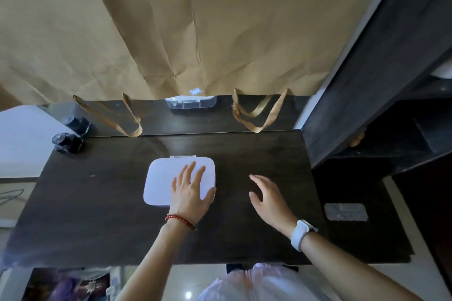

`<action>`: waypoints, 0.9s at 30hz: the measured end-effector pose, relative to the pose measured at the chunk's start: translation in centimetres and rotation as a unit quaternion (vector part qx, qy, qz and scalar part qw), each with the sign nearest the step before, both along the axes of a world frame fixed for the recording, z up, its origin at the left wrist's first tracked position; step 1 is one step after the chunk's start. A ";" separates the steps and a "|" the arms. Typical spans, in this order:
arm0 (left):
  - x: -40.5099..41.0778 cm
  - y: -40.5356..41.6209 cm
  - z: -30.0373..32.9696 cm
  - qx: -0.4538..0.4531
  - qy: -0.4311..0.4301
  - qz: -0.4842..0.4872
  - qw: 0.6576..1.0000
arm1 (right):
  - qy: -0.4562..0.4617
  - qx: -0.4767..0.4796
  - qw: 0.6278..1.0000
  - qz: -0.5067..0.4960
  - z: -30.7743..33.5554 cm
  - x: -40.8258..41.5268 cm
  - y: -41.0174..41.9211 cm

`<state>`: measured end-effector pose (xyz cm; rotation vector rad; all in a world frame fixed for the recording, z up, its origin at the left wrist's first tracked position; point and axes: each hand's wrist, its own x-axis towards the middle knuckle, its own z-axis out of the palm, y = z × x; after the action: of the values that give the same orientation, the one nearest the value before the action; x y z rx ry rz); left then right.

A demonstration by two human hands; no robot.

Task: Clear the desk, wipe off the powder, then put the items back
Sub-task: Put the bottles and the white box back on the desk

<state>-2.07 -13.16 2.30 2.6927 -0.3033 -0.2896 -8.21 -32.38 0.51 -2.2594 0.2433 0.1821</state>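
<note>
White rounded-square plastic box w/ flat lid (168,178) sits mid-frame on the dark wood-grain desk (110,215), a clear latch tab showing at its far edge. My left hand (189,190) lies flat on the lid's right half, fingers straight & spread, thumb hooked over the box's right edge; red bead bracelet (180,220) on that wrist. My right hand (267,197) is just right of the box, not touching it, fingers loosely spread & relaxed, holding nothing; can't tell if it rests on the desk or floats above it. White smartwatch (301,233) on the right wrist. Silver blister pack of pills (345,211) lies on the desk at right-centre of frame, well apart from the box. Two small dark ink bottles (68,140) stand at the desk's far-left corner, left-centre of frame. Behind the desk a glossy back panel reflects the box; brown kraft paper bags (195,32) w/ flat paper handles hang over the upper frame, covering most of it. Dark wooden shelf unit (379,68) runs down the right side.
</note>
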 end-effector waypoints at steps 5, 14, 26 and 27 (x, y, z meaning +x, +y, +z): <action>-1.2 -10.1 1.3 -0.090 -0.039 -0.114 0.989 | -0.062 -0.015 0.993 -0.102 1.0 -3.4 -7.9; -3.9 -24.5 3.5 -0.167 -0.069 -0.214 0.960 | -0.175 -0.066 0.948 -0.259 5.3 -3.7 -21.1; -5.3 -30.2 2.4 -0.146 -0.094 -0.232 0.957 | -0.136 -0.040 0.970 -0.199 3.4 2.9 -25.4; -5.2 -30.8 2.5 -0.119 -0.108 -0.250 0.955 | -0.155 -0.027 0.963 -0.216 3.4 2.1 -25.7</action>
<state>-7.30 -43.95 4.75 2.3719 -1.0235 -0.0907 -6.08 -58.07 3.89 -2.1902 0.5680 -0.4108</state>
